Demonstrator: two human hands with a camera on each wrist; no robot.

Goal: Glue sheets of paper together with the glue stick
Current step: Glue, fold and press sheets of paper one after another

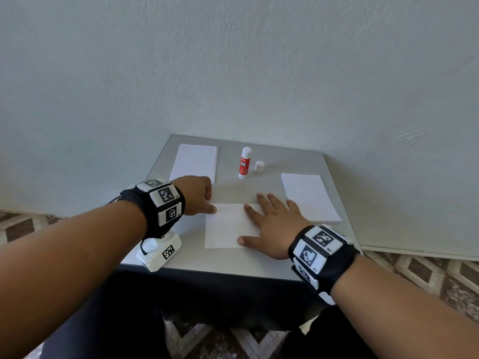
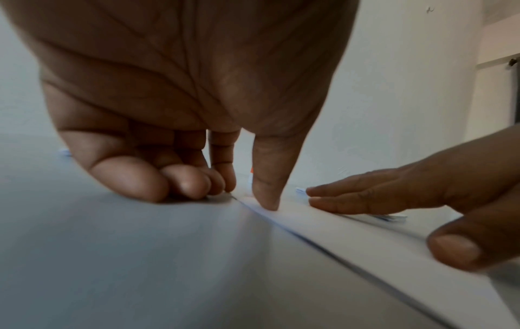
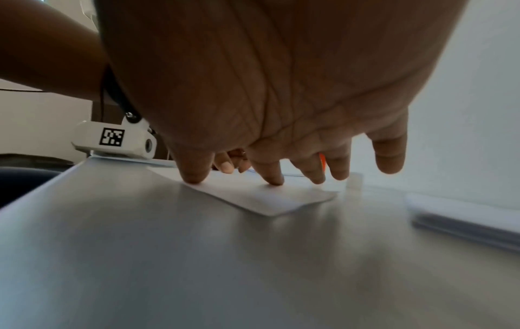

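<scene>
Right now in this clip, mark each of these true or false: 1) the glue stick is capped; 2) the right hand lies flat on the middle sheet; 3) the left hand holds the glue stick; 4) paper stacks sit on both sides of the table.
1) False: the red-and-white glue stick stands open, its small white cap beside it on the grey table.
2) True: the right hand is spread on the white paper sheet.
3) False: the left hand has its fingers curled, thumb pressing the sheet's edge.
4) True: left white paper stack, right white paper stack.
</scene>
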